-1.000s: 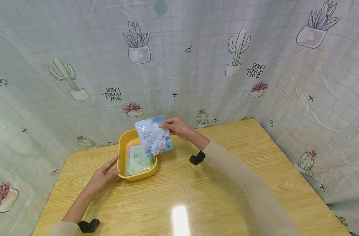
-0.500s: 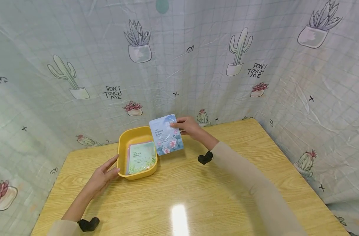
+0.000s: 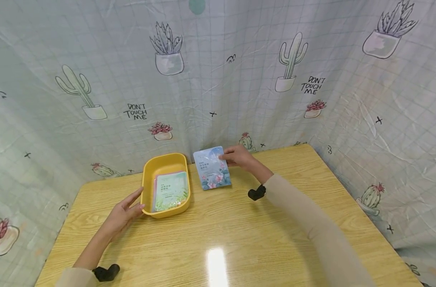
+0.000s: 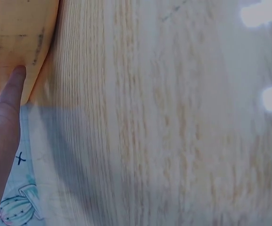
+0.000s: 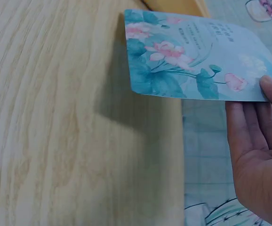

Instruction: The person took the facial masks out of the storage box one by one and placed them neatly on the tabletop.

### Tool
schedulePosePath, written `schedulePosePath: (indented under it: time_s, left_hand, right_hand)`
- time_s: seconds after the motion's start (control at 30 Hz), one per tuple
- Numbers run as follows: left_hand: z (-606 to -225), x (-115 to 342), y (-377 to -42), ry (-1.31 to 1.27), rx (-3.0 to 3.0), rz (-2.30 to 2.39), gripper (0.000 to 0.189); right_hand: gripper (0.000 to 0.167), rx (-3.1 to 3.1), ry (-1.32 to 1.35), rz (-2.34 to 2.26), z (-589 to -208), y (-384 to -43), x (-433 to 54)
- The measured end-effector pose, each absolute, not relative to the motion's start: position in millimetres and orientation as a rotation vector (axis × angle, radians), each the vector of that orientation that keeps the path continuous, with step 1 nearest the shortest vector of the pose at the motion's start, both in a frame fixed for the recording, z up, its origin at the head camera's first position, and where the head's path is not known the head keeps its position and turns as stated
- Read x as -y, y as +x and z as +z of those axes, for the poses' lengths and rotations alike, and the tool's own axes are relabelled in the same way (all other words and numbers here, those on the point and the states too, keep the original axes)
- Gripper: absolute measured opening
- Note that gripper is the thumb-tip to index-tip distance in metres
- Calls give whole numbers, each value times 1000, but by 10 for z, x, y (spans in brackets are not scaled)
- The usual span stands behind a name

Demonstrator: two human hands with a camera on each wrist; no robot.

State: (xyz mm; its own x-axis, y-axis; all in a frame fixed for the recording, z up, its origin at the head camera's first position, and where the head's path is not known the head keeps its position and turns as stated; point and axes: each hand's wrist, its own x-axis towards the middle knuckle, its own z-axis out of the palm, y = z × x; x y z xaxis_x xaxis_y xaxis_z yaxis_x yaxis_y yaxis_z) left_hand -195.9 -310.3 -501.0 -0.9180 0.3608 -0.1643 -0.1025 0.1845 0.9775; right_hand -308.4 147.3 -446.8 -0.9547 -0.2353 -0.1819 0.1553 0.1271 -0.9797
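My right hand (image 3: 238, 156) pinches a flat blue sheet-mask packet (image 3: 212, 169) by its right edge, thumb on top and fingers beneath. Pink lotus flowers and teal leaves decorate its face in the right wrist view, where the packet (image 5: 188, 61) casts a shadow on the wood below. To its left stands a yellow plastic bin (image 3: 147, 175) with rounded corners. Inside lies a green packet (image 3: 172, 190) over a pink-edged one (image 3: 155, 191), mostly hidden. My left hand (image 3: 122, 217) touches the bin's left side with extended fingers; in the left wrist view, a fingertip (image 4: 19, 71) meets the outer wall.
The wooden table (image 3: 218, 227) carries a bright light reflection near the front. A curtain (image 3: 218, 79) printed with cacti hangs right behind the table's back edge and along both sides. Black straps with small blocks sit on both wrists.
My right hand has carried the blue packet rightward from over the bin to beside it, then slightly lower. The green packet is now fully uncovered. My left hand stays at the bin's side.
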Motion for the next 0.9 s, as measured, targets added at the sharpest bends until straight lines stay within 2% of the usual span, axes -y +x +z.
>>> schedulePosePath:
  time_s: [0.1,0.2,0.33,0.9]
  left_hand:
    - [-5024,3109,-1946,223,-2110,1782,77]
    - [-5030,3117,-1939,200,-2108,1791,77]
    - [-5030,3108,-1945,209,-2097,1806,76]
    - [-5022,3063,-1905,193,-2060,1865,77]
  right_hand:
    - [20,-2128,-49,-1894,-4568,-3115,-1469]
    - [14,-2136,-20,-1898,-4682,-3149,-1443]
    - [20,-2151,17,-1914,-4818,-3161,-1405]
    - [8,-2085,127,-1949,-5065,-3249,-1138]
